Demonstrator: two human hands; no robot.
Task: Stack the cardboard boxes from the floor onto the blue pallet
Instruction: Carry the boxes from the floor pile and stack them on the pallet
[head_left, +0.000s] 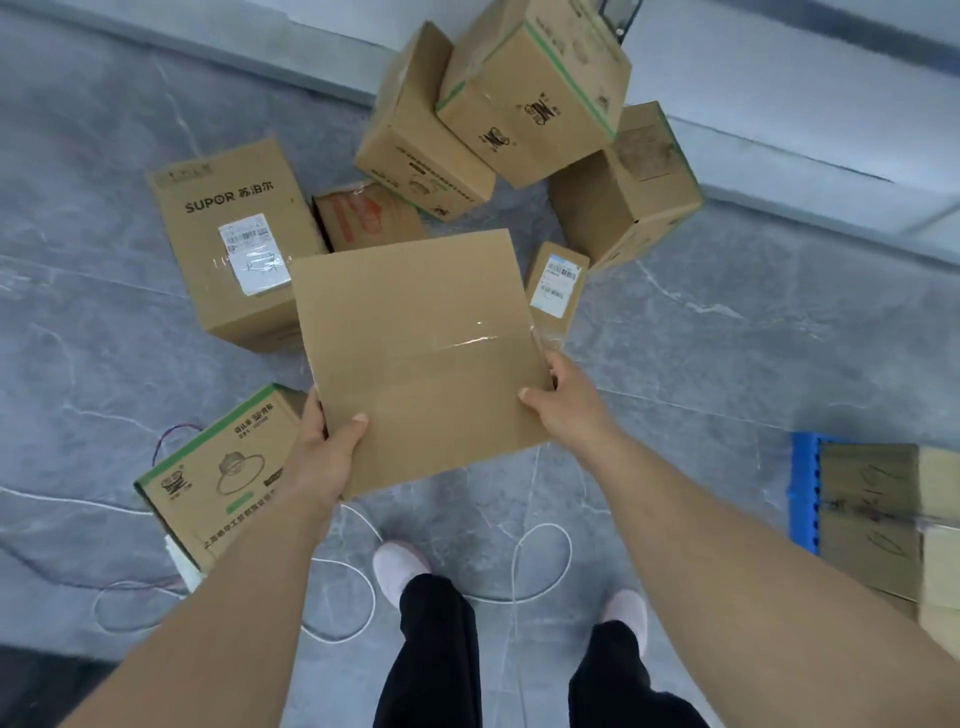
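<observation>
Both hands are gripping a plain cardboard box (423, 353) above the floor.
I'm seeing the left hand (324, 449) clamping its near-left edge and the right hand (563, 402) its right edge, thumbs lying on top; more boxes, including a SUPOR box (234, 244), are lying beyond, the blue pallet (804, 493) sitting near-right.

Grey marbled floor (727, 364), and it's carrying a fair bit. A SUPOR box (234, 244) sits left, a small red-printed box (363, 215) just beside it. A green-edged box (218, 478) sits near the feet. A slim labelled box (558, 286) sits mid-floor, with a pile of boxes (519, 114) by the wall. White cable (540, 561) loops about, and the blue pallet (805, 493) is on the right.
</observation>
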